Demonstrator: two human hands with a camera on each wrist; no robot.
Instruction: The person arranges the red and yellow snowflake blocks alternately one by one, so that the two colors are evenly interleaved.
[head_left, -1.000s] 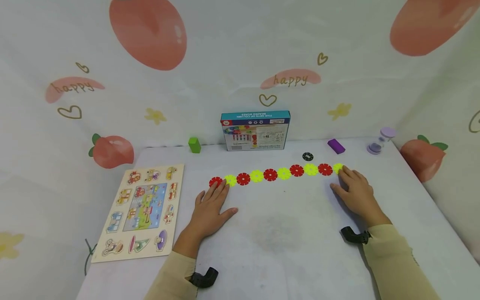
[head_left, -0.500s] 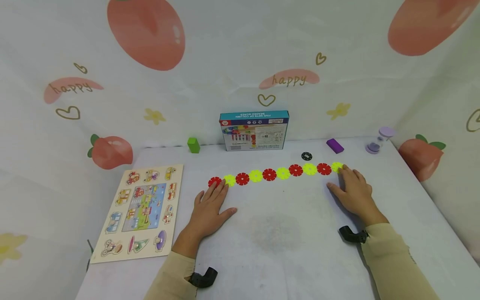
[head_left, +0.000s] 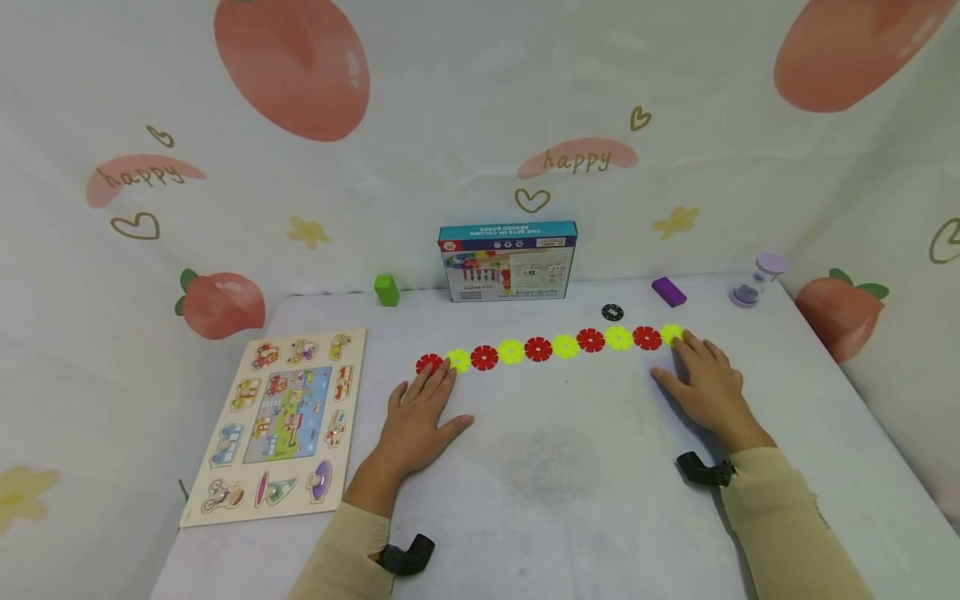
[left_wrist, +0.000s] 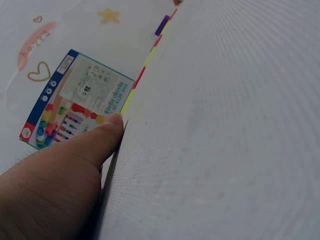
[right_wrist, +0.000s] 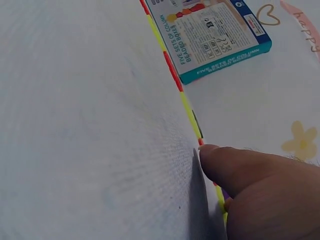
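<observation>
Red and yellow snowflake discs lie flat in an alternating row across the table, with a red disc [head_left: 537, 349] near the middle. My left hand [head_left: 417, 425] rests palm down at the row's left end, fingertips on the leftmost red disc [head_left: 427, 363] and at the edge of the yellow disc [head_left: 459, 360] beside it. At the other end my right hand [head_left: 708, 385] lies with its fingertips on the last yellow disc [head_left: 671, 334], partly covering it. Its thumb is spread toward the left. In both wrist views the row shows edge-on as a thin coloured strip.
A boxed toy set [head_left: 510, 262] stands at the back. Near it are a green block [head_left: 387, 290], a black round chip [head_left: 612, 312], a purple block [head_left: 669, 292] and an hourglass [head_left: 757, 281]. A wooden vehicle puzzle board [head_left: 345, 433] lies at the left.
Both hands stay at the row's ends. My right thumb has shifted slightly left, toward the last red disc. The whole view drifts a little; the discs keep their order.
</observation>
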